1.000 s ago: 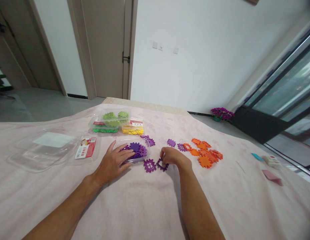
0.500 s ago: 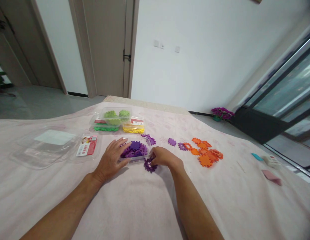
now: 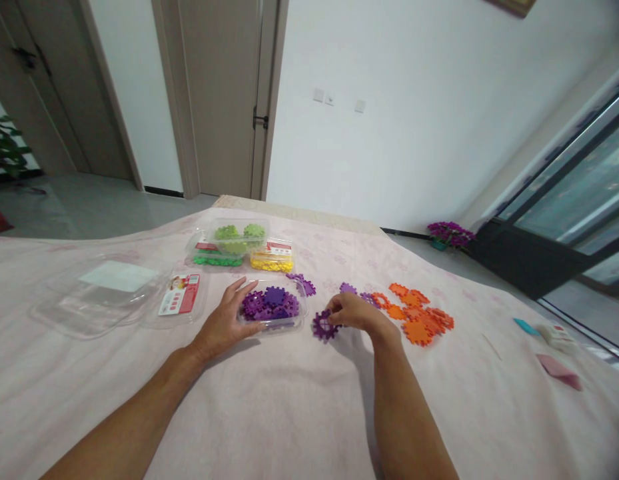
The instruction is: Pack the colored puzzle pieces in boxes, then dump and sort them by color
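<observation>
My left hand (image 3: pixel 226 319) steadies a clear plastic box (image 3: pixel 303 312), fingers over its far left side and thumb along the near edge. Inside lies a heap of purple toy gear pieces (image 3: pixel 259 305), with a darker square piece on top. To the right of the box, my right hand (image 3: pixel 346 312) pinches a dark purple ring-shaped toy gear (image 3: pixel 323 328) by its right side, tilted near the cloth. Loose purple pieces (image 3: pixel 304 285) lie just behind the box. Another purple piece (image 3: pixel 348 288) sits beyond my right hand, beside orange gear pieces (image 3: pixel 418 331).
Behind the box stand closed clear boxes with light green pieces (image 3: pixel 228 232), green pieces (image 3: pixel 219 261) and yellow pieces (image 3: pixel 272 265). An opened clear lid (image 3: pixel 64 313) and a labelled box part (image 3: pixel 179 295) lie left. A pink cloth (image 3: pixel 559 371) lies far right.
My right hand has moved right, away from the box, carrying the dark purple toy gear. My left hand stays at the box. The whole view has shifted slightly.
</observation>
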{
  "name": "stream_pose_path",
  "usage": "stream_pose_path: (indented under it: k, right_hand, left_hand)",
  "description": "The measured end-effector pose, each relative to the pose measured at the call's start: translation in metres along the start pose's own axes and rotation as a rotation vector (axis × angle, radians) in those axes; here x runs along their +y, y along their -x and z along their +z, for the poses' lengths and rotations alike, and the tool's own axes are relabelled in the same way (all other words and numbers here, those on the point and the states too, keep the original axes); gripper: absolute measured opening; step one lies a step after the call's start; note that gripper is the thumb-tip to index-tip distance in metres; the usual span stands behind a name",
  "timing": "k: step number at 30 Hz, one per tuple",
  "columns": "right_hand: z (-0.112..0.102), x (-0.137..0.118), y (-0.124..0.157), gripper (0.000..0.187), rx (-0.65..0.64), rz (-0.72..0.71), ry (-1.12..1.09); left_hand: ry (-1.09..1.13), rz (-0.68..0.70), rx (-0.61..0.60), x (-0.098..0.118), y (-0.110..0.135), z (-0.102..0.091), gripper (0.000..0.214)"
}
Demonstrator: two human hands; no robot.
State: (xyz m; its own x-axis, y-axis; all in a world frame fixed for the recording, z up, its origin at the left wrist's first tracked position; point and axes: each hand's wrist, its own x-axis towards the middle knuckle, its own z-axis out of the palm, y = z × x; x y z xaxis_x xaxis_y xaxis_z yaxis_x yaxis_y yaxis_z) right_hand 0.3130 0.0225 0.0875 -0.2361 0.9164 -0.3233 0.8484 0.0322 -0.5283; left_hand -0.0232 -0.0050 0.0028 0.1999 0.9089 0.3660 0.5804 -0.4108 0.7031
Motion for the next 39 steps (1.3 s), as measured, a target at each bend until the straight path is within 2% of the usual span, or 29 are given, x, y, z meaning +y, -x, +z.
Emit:
stream_pose_path:
  k: [4, 5, 7, 12, 14, 16, 18, 21, 23, 27, 29, 31, 33, 35, 37, 39]
  right_hand:
    - [-0.023, 0.011, 0.008, 0.019, 0.421, 0.02, -0.292]
    - [-0.024, 0.007, 0.009, 0.023, 0.485, 0.006, -0.387]
    - [-0.017, -0.008, 0.006, 0.029, 0.521, -0.043, -0.537]
    - [0.032, -0.065, -0.01, 0.029, 0.363, -0.154, -0.722]
    - [0.049, -0.079, -0.014, 0.034, 0.271, -0.192, -0.746]
    - [0.06, -0.085, -0.015, 0.035, 0.244, -0.216, -0.674]
    - [0.063, -0.084, -0.014, 0.028, 0.291, -0.24, -0.531]
    - [0.061, -0.08, -0.01, 0.02, 0.343, -0.292, -0.353]
    - [0.06, -0.081, -0.007, 0.02, 0.309, -0.344, -0.271]
    - [0.063, -0.089, -0.002, 0.024, 0.151, -0.508, -0.109]
    - [0.062, -0.09, -0.001, 0.025, 0.117, -0.564, -0.084]
    - [0.057, -0.086, -0.003, 0.027, 0.137, -0.579, -0.12]
    - [0.047, -0.075, -0.006, 0.027, 0.22, -0.535, -0.179]
    - [0.034, -0.055, -0.011, 0.027, 0.357, -0.42, -0.182]
    - [0.022, -0.029, -0.015, 0.03, 0.514, -0.239, -0.089]
    - [0.012, 0.001, -0.019, 0.036, 0.644, -0.004, 0.094]
  left_hand:
    - [-0.001, 0.015, 0.016, 0.003, 0.001, 0.002, 0.087]
    - [-0.004, 0.021, 0.017, 0.003, 0.001, 0.003, 0.088]
    - [-0.006, 0.035, 0.015, 0.005, 0.002, 0.004, 0.091]
    - [0.012, 0.08, 0.017, 0.005, 0.003, 0.007, 0.102]
    - [0.018, 0.089, 0.023, 0.005, 0.003, 0.007, 0.107]
    - [0.018, 0.086, 0.021, 0.005, 0.003, 0.008, 0.111]
    - [0.006, 0.084, 0.017, 0.005, 0.003, 0.007, 0.111]
    - [-0.052, 0.113, 0.017, 0.006, 0.003, 0.006, 0.099]
    - [-0.119, 0.162, 0.043, 0.007, 0.003, 0.005, 0.089]
    - [-0.235, 0.319, 0.108, 0.011, 0.004, 0.002, 0.064]
    - [-0.266, 0.394, 0.075, 0.012, 0.005, 0.001, 0.052]
    - [-0.295, 0.44, 0.026, 0.013, 0.005, 0.0, 0.044]
    - [-0.329, 0.46, 0.01, 0.013, 0.004, -0.001, 0.042]
    - [-0.366, 0.465, 0.014, 0.013, 0.003, -0.001, 0.042]
    - [-0.386, 0.469, 0.021, 0.012, 0.002, -0.001, 0.042]
    - [-0.383, 0.472, 0.03, 0.012, 0.002, 0.0, 0.042]
